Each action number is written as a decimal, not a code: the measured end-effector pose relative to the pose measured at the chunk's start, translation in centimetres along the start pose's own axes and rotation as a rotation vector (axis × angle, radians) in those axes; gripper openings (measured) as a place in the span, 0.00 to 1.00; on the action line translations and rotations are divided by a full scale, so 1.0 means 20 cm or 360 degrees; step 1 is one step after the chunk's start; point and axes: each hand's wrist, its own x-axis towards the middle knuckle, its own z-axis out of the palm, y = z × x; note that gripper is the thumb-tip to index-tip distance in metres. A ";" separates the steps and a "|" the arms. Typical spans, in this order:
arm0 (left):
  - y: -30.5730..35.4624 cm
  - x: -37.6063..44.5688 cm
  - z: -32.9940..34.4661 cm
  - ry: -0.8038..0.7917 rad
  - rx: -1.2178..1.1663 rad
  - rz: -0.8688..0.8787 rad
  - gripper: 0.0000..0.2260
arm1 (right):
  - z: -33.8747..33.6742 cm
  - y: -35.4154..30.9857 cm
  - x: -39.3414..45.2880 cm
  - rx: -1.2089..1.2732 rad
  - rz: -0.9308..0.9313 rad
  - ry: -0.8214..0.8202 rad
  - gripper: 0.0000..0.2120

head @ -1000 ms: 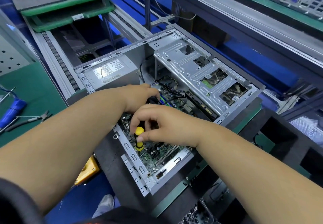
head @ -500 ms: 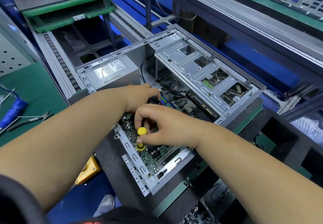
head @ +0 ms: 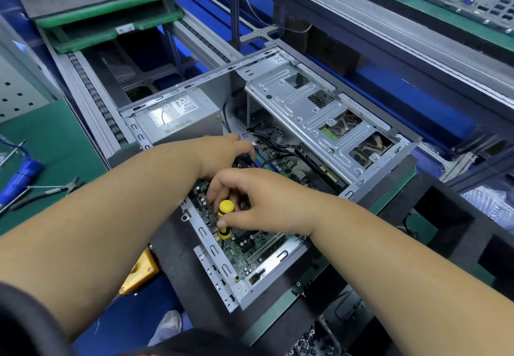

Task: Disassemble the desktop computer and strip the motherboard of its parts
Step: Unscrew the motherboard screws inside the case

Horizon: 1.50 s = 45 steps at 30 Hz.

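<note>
A green-topped bench (head: pixel 58 144) carried pliers (head: pixel 47 192) and a blue-handled tool (head: pixel 20 177) at the left. The open computer case (head: pixel 370 172) lay on a dark pad (head: pixel 178 247).

Bench clutter we see at left

Our pliers (head: pixel 47 193) lie near a blue-handled tool (head: pixel 20 176) on the green mat (head: pixel 55 144).

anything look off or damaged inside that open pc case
Nothing stands out. The open grey metal computer case lies on its side, green motherboard seated inside. The right hand grips a yellow-and-black screwdriver upright over the board; the left hand reaches in beside it.
</note>
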 end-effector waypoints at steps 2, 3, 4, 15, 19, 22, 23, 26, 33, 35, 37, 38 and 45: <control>-0.01 0.00 0.00 0.0007 -0.0007 -0.0003 0.25 | 0.00 0.00 0.00 -0.0055 -0.0013 0.0019 0.12; -0.01 0.00 0.00 0.0010 -0.0005 -0.0001 0.23 | 0.00 0.00 -0.01 -0.0089 -0.0023 0.0025 0.11; -0.01 0.01 0.00 0.0008 0.0000 0.0001 0.23 | 0.00 0.00 -0.01 -0.0113 -0.0033 0.0029 0.11; 0.00 0.00 0.00 0.0029 -0.0012 -0.0006 0.25 | 0.00 0.00 0.01 -0.0120 -0.0010 -0.0019 0.09; 0.00 0.00 0.00 0.0021 0.0009 0.0009 0.25 | 0.01 0.01 0.00 -0.0154 0.0008 0.0054 0.12; -0.01 0.00 0.00 0.0017 0.0012 0.0011 0.23 | 0.00 0.00 -0.01 -0.0217 0.0010 0.0071 0.12; -0.01 0.00 0.00 0.0018 0.0007 0.0007 0.23 | 0.00 0.00 -0.01 -0.0227 0.0005 0.0066 0.12; -0.01 0.01 0.01 0.0027 -0.0010 0.0003 0.23 | -0.01 -0.01 -0.01 -0.0226 0.0004 0.0047 0.16; -0.01 0.01 0.02 0.0063 -0.0022 -0.0008 0.24 | 0.01 -0.01 0.01 -0.0241 0.0016 -0.0024 0.07; -0.01 0.01 0.02 0.0067 -0.0021 -0.0012 0.25 | 0.01 -0.01 0.01 -0.0229 0.0048 -0.0047 0.07; -0.01 0.01 0.02 0.0060 -0.0015 -0.0012 0.24 | 0.01 0.00 0.01 -0.0255 0.0012 -0.0029 0.07; -0.01 0.01 0.02 0.0052 -0.0016 -0.0006 0.24 | 0.01 0.01 0.01 -0.0262 -0.0005 -0.0008 0.08; -0.01 0.02 0.02 0.0050 -0.0017 0.0000 0.23 | 0.01 0.00 0.01 -0.0364 -0.0009 -0.0042 0.15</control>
